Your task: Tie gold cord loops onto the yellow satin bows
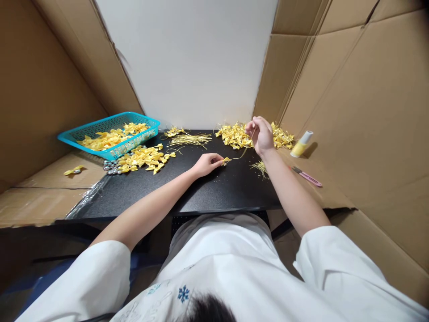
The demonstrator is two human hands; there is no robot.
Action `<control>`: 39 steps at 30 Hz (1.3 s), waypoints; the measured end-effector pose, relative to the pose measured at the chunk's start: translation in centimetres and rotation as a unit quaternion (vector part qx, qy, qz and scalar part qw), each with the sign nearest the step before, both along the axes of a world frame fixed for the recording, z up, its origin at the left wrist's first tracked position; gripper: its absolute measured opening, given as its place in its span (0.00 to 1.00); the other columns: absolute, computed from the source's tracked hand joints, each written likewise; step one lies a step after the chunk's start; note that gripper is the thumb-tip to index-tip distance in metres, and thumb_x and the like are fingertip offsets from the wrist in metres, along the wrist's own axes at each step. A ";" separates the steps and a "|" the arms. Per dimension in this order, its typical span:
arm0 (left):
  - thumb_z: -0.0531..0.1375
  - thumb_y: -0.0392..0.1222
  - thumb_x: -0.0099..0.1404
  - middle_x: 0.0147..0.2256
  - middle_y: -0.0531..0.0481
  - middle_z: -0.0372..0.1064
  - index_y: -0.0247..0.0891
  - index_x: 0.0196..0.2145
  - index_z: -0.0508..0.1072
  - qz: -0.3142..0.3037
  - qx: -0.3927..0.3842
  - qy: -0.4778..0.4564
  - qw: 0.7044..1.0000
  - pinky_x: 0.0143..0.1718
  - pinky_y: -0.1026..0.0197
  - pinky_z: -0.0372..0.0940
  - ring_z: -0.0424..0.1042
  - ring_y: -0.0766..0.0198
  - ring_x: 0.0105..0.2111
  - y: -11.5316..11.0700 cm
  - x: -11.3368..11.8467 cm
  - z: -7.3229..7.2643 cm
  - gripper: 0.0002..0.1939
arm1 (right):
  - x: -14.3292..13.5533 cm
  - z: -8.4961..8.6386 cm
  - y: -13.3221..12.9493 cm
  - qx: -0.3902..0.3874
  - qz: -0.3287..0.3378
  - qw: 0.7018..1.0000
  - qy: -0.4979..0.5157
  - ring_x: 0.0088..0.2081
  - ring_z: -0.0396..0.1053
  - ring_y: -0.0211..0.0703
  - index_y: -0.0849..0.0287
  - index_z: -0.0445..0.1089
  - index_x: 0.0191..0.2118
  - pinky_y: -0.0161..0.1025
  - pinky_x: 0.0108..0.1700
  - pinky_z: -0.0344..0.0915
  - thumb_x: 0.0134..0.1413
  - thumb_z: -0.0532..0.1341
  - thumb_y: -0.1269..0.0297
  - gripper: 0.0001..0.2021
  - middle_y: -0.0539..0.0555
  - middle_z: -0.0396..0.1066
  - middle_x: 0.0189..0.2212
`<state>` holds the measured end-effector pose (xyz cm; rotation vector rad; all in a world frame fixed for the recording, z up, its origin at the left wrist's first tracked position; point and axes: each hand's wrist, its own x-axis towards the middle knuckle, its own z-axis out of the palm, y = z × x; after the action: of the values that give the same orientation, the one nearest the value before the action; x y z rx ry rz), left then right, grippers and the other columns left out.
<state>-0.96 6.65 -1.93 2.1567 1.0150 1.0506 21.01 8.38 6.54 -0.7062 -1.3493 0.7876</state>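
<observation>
Pinching yellow ribbon bow (227, 159): left fingers (218, 157); right fingers (258, 121) gripping thin, curving gold cord (239, 157).

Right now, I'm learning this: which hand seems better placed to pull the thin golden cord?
Probably the right hand: raised, it pinches the cord, while the left hand holds the yellow ribbon bow.

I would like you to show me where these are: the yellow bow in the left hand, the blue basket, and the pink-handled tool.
Yellow bow (227, 159): head view, on its yellow fabric.
Blue basket (153, 129): head view, on the wall's right-hand corner.
Pink-handled tool (310, 178): head view, on the handle.
</observation>
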 end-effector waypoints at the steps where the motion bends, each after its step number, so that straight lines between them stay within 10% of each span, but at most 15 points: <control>1: 0.64 0.55 0.57 0.25 0.50 0.74 0.39 0.32 0.79 0.001 -0.008 -0.011 1.000 0.26 0.63 0.60 0.64 0.66 0.22 0.1 -0.1 -0.1 0.17 | 0.2 -0.6 0.0 -0.007 -0.007 1.000 0.001 0.29 0.69 0.36 0.54 0.55 0.25 0.35 0.33 0.69 0.55 0.57 0.46 0.18 0.48 0.65 0.22; 18: 0.58 0.35 0.53 0.28 0.51 0.70 0.38 0.28 0.79 0.040 -0.022 0.006 0.999 0.29 0.63 0.62 0.63 0.68 0.24 0.3 -0.8 0.3 0.09 | -1.2 -5.9 -0.8 -0.145 0.056 0.987 -0.050 0.25 0.64 0.35 0.56 0.58 0.22 0.34 0.31 0.65 0.50 0.60 0.51 0.17 0.48 0.66 0.20; 26: 0.68 0.43 0.49 0.27 0.49 0.76 0.34 0.33 0.75 -0.016 -0.117 -0.050 0.992 0.32 0.62 0.67 0.74 0.64 0.27 0.1 -0.7 -0.1 0.15 | -3.2 -8.3 -1.4 -0.016 0.066 0.975 -0.211 0.31 0.62 0.37 0.58 0.63 0.16 0.38 0.35 0.61 0.45 0.61 0.62 0.12 0.51 0.66 0.29; 39: 0.71 0.39 0.47 0.34 0.51 0.71 0.35 0.41 0.69 -0.080 -0.125 -0.122 0.981 0.30 0.67 0.66 0.73 0.70 0.27 0.1 -0.4 -0.4 0.24 | -3.5 -9.0 -1.2 -0.046 0.104 0.970 -0.215 0.37 0.66 0.39 0.60 0.66 0.15 0.40 0.42 0.65 0.43 0.62 0.61 0.12 0.53 0.67 0.39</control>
<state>-1.32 6.79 -2.37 1.8217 0.7995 1.0226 17.48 7.18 -2.50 -0.8495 -1.8097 0.9015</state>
